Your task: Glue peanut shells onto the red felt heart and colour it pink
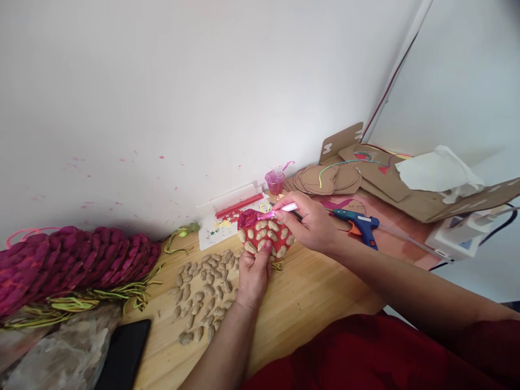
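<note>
My left hand (252, 276) is closed on the lower edge of a red heart-shaped piece (271, 235) covered with peanuts, its thumb lying on the front. Most of those peanuts are plain tan; the upper left lobe is coated in wet-looking magenta paint. Between the fingers of my right hand (309, 225) is a slim paintbrush (290, 207) with a white handle. Its pink tip meets the heart near the painted lobe. Behind them, against the wall, stands a clear cup (275, 183) stained with magenta paint.
Loose peanuts (209, 290) lie across the wooden table. At left are stacked magenta peanut pieces (85, 265) with yellow-green cords, a plastic bag (67, 355) and a black flat device (124, 352). A blue glue gun (363, 225), cardboard hearts (317, 179) and a white power strip (459, 235) sit right.
</note>
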### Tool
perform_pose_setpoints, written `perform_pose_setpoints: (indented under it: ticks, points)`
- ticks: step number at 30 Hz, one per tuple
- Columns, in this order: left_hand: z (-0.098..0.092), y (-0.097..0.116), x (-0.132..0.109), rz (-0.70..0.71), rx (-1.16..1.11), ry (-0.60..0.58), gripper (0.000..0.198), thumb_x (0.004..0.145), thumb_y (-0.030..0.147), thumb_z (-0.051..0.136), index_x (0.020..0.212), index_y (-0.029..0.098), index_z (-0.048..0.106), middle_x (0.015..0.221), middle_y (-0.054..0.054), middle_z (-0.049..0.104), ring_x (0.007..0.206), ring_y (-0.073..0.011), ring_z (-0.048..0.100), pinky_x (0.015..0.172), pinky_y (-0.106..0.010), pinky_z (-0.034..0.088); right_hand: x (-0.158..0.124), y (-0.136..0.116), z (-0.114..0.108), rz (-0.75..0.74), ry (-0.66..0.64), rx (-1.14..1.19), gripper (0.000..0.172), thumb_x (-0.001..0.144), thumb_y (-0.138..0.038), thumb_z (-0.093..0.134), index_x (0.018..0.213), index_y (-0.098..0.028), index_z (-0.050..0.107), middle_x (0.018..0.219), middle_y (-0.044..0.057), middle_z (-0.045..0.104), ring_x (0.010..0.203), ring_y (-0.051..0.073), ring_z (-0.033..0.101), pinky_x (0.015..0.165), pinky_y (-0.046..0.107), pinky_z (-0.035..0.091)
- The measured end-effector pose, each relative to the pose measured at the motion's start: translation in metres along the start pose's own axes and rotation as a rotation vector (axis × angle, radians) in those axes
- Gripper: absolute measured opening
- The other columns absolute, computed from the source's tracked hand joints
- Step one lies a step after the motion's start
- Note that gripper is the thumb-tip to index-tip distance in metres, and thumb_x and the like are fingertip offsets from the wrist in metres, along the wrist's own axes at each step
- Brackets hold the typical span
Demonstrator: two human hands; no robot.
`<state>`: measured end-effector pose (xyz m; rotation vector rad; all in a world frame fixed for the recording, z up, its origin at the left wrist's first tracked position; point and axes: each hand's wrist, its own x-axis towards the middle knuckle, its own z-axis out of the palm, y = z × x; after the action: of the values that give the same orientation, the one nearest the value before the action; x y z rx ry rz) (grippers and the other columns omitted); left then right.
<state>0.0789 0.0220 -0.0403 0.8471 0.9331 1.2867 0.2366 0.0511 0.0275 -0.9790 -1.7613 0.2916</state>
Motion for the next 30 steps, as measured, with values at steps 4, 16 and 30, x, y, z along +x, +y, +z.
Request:
perform_pose_setpoints:
  ticks: [4, 16, 30]
  points:
    - [0.0, 0.0, 0.0, 0.004, -0.012, -0.004, 0.034, 0.068, 0.046, 0.086, 0.073, 0.021, 0.064, 0.065, -0.002, 0.067, 0.078, -0.0211, 0.069, 0.062, -0.027, 0.054, -0.002, 0.0, -0.001, 0.032, -0.021, 0.018, 0.009, 0.095, -0.021, 0.058, 0.099, -0.018, 0.065, 0.09, 0.005, 0.067, 0.084, 0.018, 0.063, 0.075, 0.03, 0.047]
    - [0.0, 0.001, -0.001, -0.026, -0.058, -0.007, 0.035, 0.067, 0.042, 0.088, 0.071, 0.019, 0.063, 0.059, -0.001, 0.065, 0.071, -0.0187, 0.069, 0.06, -0.024, 0.052, 0.015, 0.005, -0.012, 0.17, -0.041, 0.228, 0.01, 0.099, -0.032, 0.057, 0.101, -0.023, 0.062, 0.08, 0.0, 0.065, 0.07, 0.016, 0.061, 0.063, 0.028, 0.047]
    - [0.002, 0.004, -0.002, -0.047, 0.045, 0.027, 0.034, 0.066, 0.048, 0.086, 0.076, 0.021, 0.068, 0.058, -0.001, 0.064, 0.068, -0.0214, 0.067, 0.054, -0.027, 0.051, 0.011, 0.002, -0.004, 0.11, -0.066, 0.153, 0.008, 0.097, -0.027, 0.058, 0.098, -0.021, 0.063, 0.085, 0.002, 0.067, 0.076, 0.017, 0.064, 0.07, 0.03, 0.05]
